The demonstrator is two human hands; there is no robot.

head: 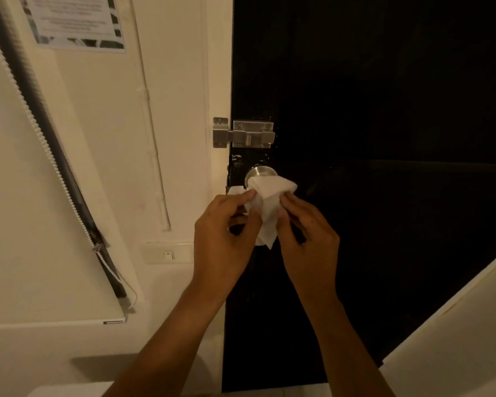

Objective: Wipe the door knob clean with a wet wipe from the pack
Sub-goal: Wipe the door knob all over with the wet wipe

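A round steel door knob [260, 171] sits on the left edge of a black door [384, 138]. A white wet wipe [269, 199] hangs crumpled just below and in front of the knob, its top edge covering the knob's lower part. My left hand [225, 230] pinches the wipe's left side between thumb and fingers. My right hand [307, 233] pinches its right side. Both hands sit just below the knob. The wipe pack is not in view.
A steel slide bolt [244, 133] is fixed above the knob, bridging door and cream frame. On the left wall are a paper notice [78, 21], a dark hose [55, 156], and a wall switch [168, 253]. A pale panel [455, 339] stands at lower right.
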